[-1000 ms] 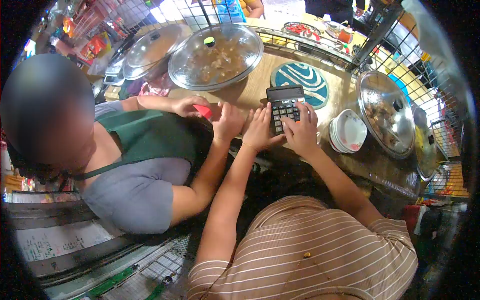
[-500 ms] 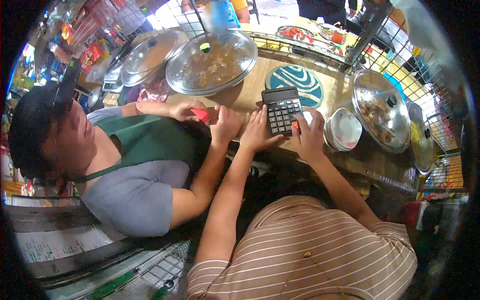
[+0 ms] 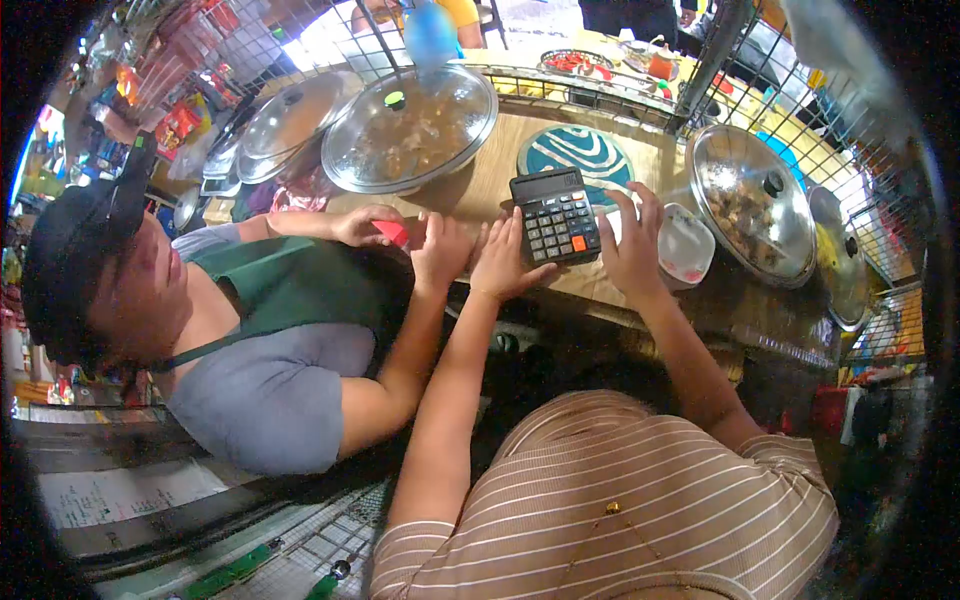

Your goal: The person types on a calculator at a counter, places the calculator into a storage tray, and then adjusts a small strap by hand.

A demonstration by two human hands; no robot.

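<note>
Black calculator (image 3: pixel 552 222) points lengthwise away (leftish), open left hand (image 3: pixel 503 263) touching, right hand (image 3: pixel 633 250) open.

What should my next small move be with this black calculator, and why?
I'd probably read the display of the black rectangular calculator: your right hand is beside it, clear of the keys, your left hand is at its left edge, and neither covers the display.

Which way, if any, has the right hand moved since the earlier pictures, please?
Yes, the right hand moved right, off the calculator, toward the white bowl.
</note>
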